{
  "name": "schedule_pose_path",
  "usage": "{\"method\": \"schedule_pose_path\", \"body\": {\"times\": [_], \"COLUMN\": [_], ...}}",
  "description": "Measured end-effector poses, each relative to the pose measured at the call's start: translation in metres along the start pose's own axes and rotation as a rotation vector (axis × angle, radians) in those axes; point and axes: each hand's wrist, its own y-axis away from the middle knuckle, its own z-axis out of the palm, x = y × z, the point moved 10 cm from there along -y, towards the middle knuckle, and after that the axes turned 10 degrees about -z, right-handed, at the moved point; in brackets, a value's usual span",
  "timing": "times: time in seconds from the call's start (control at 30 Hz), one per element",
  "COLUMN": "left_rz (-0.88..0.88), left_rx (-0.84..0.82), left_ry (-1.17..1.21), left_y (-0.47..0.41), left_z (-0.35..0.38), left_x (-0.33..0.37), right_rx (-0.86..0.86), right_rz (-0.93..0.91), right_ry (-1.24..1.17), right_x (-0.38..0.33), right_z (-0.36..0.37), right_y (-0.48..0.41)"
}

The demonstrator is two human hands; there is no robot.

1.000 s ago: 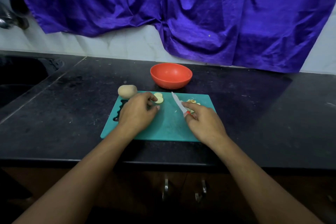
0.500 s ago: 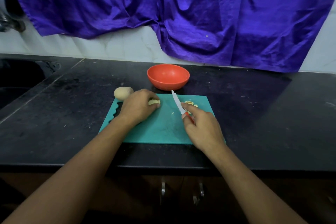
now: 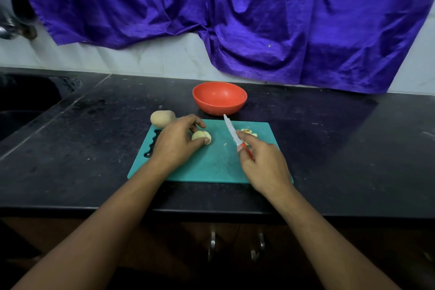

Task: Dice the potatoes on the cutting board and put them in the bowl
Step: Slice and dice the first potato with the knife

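Observation:
A teal cutting board lies on the black counter. My left hand holds a stack of pale potato slices between thumb and fingers on the board's left half. My right hand grips a knife with a white blade and red handle, its tip pointing away toward the bowl. A small pile of cut potato pieces sits behind the right hand. A whole unpeeled potato rests at the board's far left corner. The orange bowl stands just beyond the board; nothing shows inside it.
A dark sink is set into the counter at the left, with a tap above it. A purple cloth hangs over the tiled wall behind. Cabinet handles show below the counter's front edge.
My left hand has gathered the loose potato slices into a stack and drawn them toward the board's middle. The right hand with the knife has stayed almost in place.

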Motion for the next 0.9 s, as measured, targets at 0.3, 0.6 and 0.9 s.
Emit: {"method": "schedule_pose_path", "body": {"times": [0.3,0.6,0.9], "left_rz": [0.034,0.062,0.063], "left_rx": [0.035,-0.024,0.015], "left_ry": [-0.03,-0.122,-0.082], "left_y": [0.002,0.005,0.01], "left_z": [-0.002,0.004,-0.003], "left_x": [0.004,0.007,0.009], "right_rx": [0.043,0.063,0.07], "right_rz": [-0.021,-0.03,-0.041], "right_ry": [-0.02,-0.037,-0.04], "right_x": [-0.003,-0.003,-0.001], "right_z": [-0.002,-0.001,0.0], "right_y": [0.004,0.005,0.005]}}
